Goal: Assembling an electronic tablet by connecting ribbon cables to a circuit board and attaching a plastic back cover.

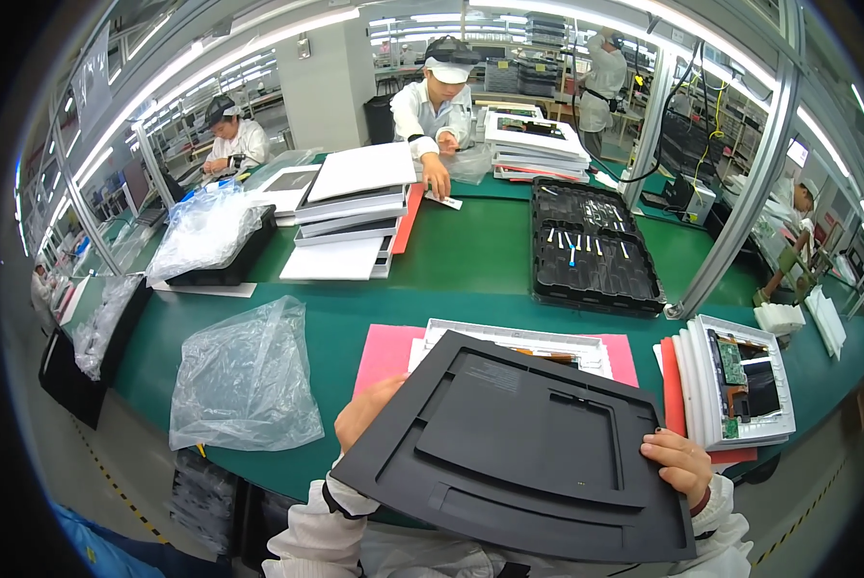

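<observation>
A large black plastic back panel (509, 438) with recessed shapes is tilted in front of me, gripped at both sides. My left hand (364, 414) is closed around its left edge, with part of the fingers hidden behind it. My right hand (679, 462) clasps the right edge, fingertips showing on the face. Just beyond and partly covered by the panel, a white frame (434, 332) with some inner parts lies on a pink sheet (381, 354).
Left of the panel lies a clear plastic bag (247, 376). At right stand stacked white frames (698, 385) with circuit boards. A black tray (596, 279) of small parts sits beyond. Across the table, a co-worker (434, 111) reaches beside a stack of white and grey panels (350, 212).
</observation>
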`<state>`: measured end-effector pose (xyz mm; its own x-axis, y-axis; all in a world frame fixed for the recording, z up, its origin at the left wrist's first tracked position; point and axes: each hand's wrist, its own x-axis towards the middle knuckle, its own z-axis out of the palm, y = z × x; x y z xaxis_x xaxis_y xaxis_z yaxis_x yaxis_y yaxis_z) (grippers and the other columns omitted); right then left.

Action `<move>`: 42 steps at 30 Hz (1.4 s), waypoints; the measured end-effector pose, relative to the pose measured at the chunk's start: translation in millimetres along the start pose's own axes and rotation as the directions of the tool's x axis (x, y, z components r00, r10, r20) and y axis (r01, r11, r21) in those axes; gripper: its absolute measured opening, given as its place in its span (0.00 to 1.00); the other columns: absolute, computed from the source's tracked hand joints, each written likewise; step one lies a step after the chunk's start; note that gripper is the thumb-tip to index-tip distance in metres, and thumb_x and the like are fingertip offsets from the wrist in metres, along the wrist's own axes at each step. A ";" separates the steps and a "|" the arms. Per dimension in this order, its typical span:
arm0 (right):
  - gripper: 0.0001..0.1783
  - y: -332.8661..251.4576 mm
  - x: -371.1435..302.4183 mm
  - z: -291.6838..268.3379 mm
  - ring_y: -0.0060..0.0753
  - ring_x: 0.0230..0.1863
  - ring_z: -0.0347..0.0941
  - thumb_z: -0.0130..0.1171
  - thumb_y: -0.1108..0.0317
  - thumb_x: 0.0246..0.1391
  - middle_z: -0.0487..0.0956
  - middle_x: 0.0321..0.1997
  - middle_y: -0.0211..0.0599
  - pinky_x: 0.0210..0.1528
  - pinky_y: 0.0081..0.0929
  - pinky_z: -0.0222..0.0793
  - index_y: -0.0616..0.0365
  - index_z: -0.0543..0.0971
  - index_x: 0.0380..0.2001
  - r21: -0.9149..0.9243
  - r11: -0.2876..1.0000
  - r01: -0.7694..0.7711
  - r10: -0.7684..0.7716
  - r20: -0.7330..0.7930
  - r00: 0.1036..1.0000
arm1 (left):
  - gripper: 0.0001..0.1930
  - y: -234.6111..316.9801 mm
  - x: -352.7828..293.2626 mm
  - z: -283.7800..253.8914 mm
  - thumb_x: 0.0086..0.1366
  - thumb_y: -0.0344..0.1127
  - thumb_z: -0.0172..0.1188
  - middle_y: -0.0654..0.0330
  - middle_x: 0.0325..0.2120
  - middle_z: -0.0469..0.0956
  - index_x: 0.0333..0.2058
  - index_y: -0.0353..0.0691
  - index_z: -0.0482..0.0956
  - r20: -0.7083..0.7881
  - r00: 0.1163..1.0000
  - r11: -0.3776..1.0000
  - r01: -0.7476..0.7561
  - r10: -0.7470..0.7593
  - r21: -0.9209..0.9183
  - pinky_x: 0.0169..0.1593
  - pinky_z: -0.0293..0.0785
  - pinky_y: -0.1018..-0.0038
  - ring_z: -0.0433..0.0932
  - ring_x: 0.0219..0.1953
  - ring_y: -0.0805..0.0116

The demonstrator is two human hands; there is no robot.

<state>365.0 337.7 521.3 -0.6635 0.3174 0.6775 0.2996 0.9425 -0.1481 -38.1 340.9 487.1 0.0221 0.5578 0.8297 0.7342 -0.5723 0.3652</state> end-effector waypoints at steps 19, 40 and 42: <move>0.13 -3.2 -3.9 34.1 0.59 0.44 0.78 0.57 0.75 0.45 0.79 0.43 0.58 0.48 0.53 0.75 0.59 0.64 0.33 -0.054 0.997 0.051 -0.053 -0.026 0.998 | 0.13 3.1 -39.8 18.7 0.61 0.28 0.57 0.51 0.42 0.79 0.42 0.27 0.76 -0.172 0.848 0.769 0.345 -0.501 -0.539 0.42 0.76 0.73 0.80 0.41 0.63; 0.15 74.0 -4.7 51.1 0.60 0.49 0.75 0.58 0.76 0.45 0.77 0.47 0.56 0.53 0.55 0.72 0.59 0.65 0.34 -0.250 0.967 0.056 -0.050 0.029 0.998 | 0.11 -89.2 -4.2 -13.8 0.64 0.30 0.60 0.59 0.33 0.82 0.42 0.30 0.80 0.799 0.372 0.307 0.919 -0.472 -0.247 0.42 0.74 0.79 0.79 0.36 0.74; 0.14 78.7 -5.5 57.8 0.60 0.50 0.75 0.57 0.77 0.46 0.77 0.47 0.56 0.53 0.55 0.72 0.59 0.65 0.35 -0.236 0.969 0.073 -0.062 0.055 0.997 | 0.10 -102.5 -9.5 -15.0 0.64 0.29 0.58 0.60 0.33 0.82 0.41 0.30 0.81 0.822 0.314 0.326 0.930 -0.475 -0.167 0.43 0.74 0.79 0.78 0.35 0.75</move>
<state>352.6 416.2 464.2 -0.7177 0.2640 0.6444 0.4035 0.9118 0.0758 -123.7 385.2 448.2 0.2158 0.9413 -0.2597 0.1463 0.2318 0.9617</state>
